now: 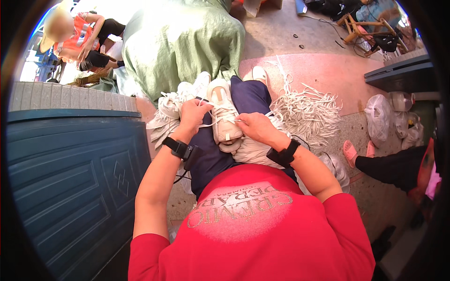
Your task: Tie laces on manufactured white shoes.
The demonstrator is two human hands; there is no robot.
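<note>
The shoe lies lengthwise over the lap, between the thighs. Its lace crosses the upper, and the hands are apart, one to each side: the left hand and the right hand both look pinched on lace. To do this lacing well, I would draw both sides evenly, keep the strands flat, and steady the shoe with the legs so that it cannot roll. The exact eyelets are too small to tell. Spare laces lie heaped to the right; taking them singly should avoid tangles.
</note>
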